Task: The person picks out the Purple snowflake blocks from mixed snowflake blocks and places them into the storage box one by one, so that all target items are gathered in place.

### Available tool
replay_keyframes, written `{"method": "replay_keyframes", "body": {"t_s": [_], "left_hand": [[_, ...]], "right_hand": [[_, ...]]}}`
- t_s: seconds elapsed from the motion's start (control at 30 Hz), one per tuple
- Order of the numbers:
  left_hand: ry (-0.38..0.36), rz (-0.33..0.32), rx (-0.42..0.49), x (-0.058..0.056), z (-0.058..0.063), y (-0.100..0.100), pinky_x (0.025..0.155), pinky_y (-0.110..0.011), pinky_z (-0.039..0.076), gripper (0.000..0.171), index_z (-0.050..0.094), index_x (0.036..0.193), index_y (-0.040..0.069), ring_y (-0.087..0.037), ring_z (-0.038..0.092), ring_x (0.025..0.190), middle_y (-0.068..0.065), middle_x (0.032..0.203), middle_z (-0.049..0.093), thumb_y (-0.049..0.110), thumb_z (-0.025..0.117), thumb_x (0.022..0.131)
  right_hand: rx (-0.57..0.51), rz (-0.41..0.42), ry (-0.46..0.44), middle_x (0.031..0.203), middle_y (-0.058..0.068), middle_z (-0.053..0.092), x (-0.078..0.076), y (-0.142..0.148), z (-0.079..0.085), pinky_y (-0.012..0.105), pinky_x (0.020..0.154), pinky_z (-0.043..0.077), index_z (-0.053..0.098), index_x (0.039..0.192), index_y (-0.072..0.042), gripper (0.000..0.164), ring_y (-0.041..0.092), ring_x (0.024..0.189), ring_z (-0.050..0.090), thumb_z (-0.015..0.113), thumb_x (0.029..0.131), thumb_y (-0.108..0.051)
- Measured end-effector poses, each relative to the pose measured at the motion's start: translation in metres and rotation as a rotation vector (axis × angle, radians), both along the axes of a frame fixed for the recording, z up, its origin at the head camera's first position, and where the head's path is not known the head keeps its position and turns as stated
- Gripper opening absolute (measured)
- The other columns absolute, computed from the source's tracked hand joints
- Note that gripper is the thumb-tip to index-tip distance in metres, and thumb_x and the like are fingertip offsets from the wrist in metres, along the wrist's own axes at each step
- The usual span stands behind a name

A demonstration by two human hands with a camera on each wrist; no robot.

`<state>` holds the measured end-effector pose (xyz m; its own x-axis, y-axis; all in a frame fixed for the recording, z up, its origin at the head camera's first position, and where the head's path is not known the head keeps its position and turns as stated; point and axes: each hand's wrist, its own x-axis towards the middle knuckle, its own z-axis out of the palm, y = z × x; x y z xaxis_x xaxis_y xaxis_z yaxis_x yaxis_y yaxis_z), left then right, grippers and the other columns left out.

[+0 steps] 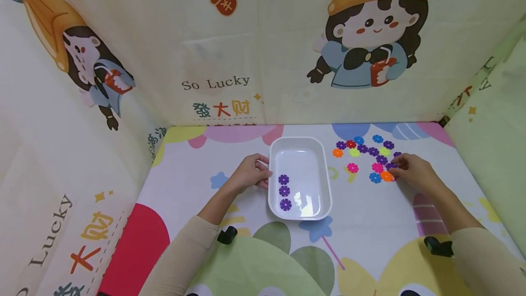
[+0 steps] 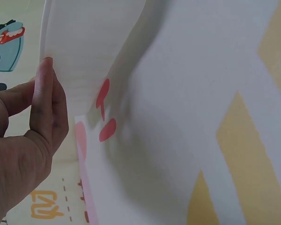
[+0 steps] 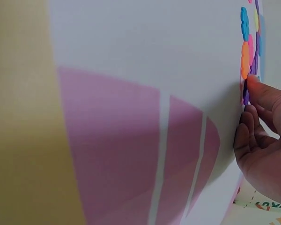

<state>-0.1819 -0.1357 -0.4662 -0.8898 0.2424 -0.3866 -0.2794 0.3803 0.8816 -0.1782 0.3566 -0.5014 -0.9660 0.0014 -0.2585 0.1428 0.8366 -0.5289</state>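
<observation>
A white rectangular tray [image 1: 300,150] sits mid-table with three purple flower-shaped discs [image 1: 284,191] in a column along its left side. My left hand [image 1: 250,172] holds the tray's left rim; in the left wrist view its fingers [image 2: 43,101] meet the tray's outer wall. To the right of the tray, my right hand [image 1: 415,172] pinches a purple flower-shaped disc [image 3: 246,93] at the near right side of a loose group of discs. Fingers partly cover that disc. Beside it lie an orange disc [image 1: 386,176], a pink disc [image 1: 377,168] and a blue disc [image 1: 375,177].
Several more discs in purple, red, yellow, blue and orange lie spread right of the tray, among them a separate pink disc [image 1: 352,168]. A cartoon-printed cloth [image 1: 230,241] covers the table. Printed fabric walls [image 1: 287,58] rise behind and at both sides.
</observation>
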Motion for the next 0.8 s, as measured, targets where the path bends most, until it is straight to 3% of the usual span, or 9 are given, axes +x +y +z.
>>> {"method": "replay_keyframes", "body": {"t_s": [0.37, 0.5, 0.73, 0.8], "left_hand": [[0.009, -0.003, -0.001, -0.0009, -0.0015, -0.0001, 0.066, -0.040, 0.069, 0.037, 0.056, 0.129, 0.002, -0.019, 0.072, 0.065, -0.015, 0.100, 0.065, 0.004, 0.072, 0.096], [0.008, -0.003, 0.009, -0.0004, 0.0004, 0.0002, 0.066, -0.041, 0.069, 0.038, 0.056, 0.130, 0.001, -0.019, 0.072, 0.065, -0.015, 0.099, 0.065, 0.003, 0.072, 0.096], [0.002, -0.005, 0.007, 0.0011, 0.0026, 0.0001, 0.069, -0.044, 0.069, 0.038, 0.055, 0.130, 0.001, -0.019, 0.072, 0.065, -0.015, 0.099, 0.065, 0.003, 0.071, 0.096], [0.000, -0.005, 0.005, 0.0018, 0.0029, -0.0001, 0.070, -0.045, 0.068, 0.038, 0.055, 0.130, 0.002, -0.019, 0.071, 0.065, -0.015, 0.099, 0.065, 0.004, 0.071, 0.096]], "right_hand": [[-0.019, -0.024, -0.035, 0.110, 0.028, 0.059, -0.0030, 0.0010, 0.0008, 0.036, 0.080, 0.063, 0.052, 0.124, 0.008, 0.045, 0.036, 0.097, 0.057, 0.071, 0.099, -0.024], [-0.026, -0.035, -0.023, 0.111, 0.028, 0.058, -0.0020, 0.0008, 0.0014, 0.036, 0.080, 0.062, 0.051, 0.122, 0.007, 0.044, 0.037, 0.097, 0.056, 0.072, 0.099, -0.023], [-0.025, -0.053, 0.033, 0.107, 0.025, 0.060, 0.0014, -0.0004, 0.0012, 0.019, 0.071, 0.056, 0.053, 0.118, 0.004, 0.041, 0.034, 0.094, 0.057, 0.076, 0.095, -0.022], [-0.022, -0.052, 0.047, 0.107, 0.025, 0.061, 0.0023, -0.0008, 0.0009, 0.022, 0.072, 0.058, 0.054, 0.118, 0.003, 0.041, 0.034, 0.094, 0.057, 0.076, 0.095, -0.022]]}}
